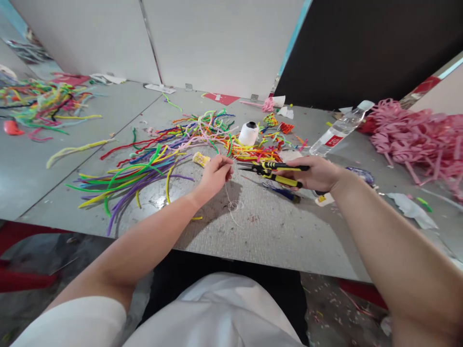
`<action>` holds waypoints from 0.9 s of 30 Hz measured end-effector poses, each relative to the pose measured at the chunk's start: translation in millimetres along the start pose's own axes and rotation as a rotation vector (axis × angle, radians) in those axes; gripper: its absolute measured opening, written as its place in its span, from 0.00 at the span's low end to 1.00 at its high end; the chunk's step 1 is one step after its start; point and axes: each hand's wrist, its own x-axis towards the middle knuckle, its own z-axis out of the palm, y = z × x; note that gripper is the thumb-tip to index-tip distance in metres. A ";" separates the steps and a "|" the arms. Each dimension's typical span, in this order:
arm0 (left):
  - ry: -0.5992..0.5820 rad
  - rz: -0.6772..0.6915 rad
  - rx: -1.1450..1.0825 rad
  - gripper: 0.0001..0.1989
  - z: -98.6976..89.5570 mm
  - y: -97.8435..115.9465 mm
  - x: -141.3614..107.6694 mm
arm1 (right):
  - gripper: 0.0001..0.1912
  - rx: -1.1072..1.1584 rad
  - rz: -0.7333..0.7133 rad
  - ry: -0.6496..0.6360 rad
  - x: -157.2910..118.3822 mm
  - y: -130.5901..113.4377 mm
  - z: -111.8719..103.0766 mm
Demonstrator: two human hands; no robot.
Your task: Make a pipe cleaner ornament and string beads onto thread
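Observation:
My left hand (218, 172) is closed in a pinch on a thin white thread (227, 193). Its loose end hangs down and lies in small loops on the table. A short yellow and white piece made of fuzzy stems (201, 159) lies just beyond that hand, beside the fingers. In my right hand (318, 173) is a pair of pointed pliers (277, 173) with black and yellow handles. The tips point left, towards the left fingers, a little apart from them. A white thread cone (249, 133) with a dark top stands behind the hands.
Many coloured pipe cleaners (144, 168) spread across the left and back of the grey table (260, 241). A clear water bottle (340, 130) leans at the right, near a heap of pink ribbon (415, 135). Another colourful pile (47, 106) lies far left.

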 end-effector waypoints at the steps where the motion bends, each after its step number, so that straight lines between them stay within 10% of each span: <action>1: -0.009 0.005 0.005 0.11 0.3 1.0 -1.3 | 0.07 0.032 -0.009 0.002 3.8 2.7 4.1; 27: -0.054 -0.017 0.190 0.08 -1.4 -6.2 -0.1 | 0.09 0.155 -0.177 0.061 52.0 37.0 18.5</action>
